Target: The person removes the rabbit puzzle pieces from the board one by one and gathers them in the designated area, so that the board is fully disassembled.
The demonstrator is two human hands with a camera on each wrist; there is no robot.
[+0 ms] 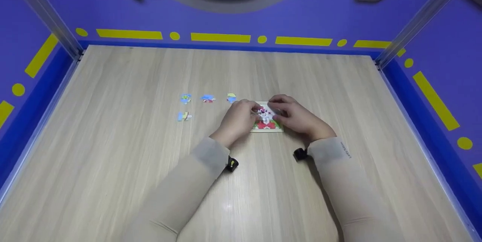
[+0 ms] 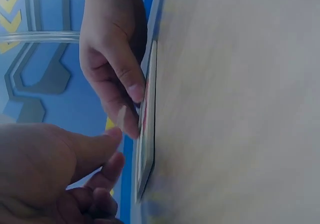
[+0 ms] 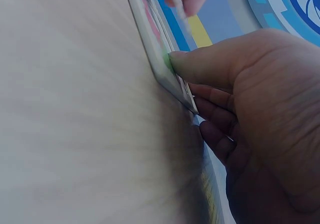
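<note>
A small jigsaw board point(image 1: 267, 130), a tray with a pale rim and a red, white and green picture, lies on the table between both hands. My left hand point(image 1: 238, 119) pinches a thin puzzle piece point(image 2: 121, 115) between thumb and fingertips, just above the board's left part. The piece's picture cannot be made out. On the board's right side, my right hand point(image 1: 299, 117) grips it, thumb on the picture and curled fingers by the edge. In the right wrist view that thumb point(image 3: 200, 67) touches the green part. Both hands hide parts of the board.
Left of the board lie several loose pieces: a blue-and-green one point(image 1: 185, 98), a blue-and-red one point(image 1: 207, 98), a blue-and-yellow one point(image 1: 231, 97), and another point(image 1: 184, 116) nearer me. Blue-purple panels point(image 1: 226, 23) wall the wooden table point(image 1: 113, 151) at the back and sides.
</note>
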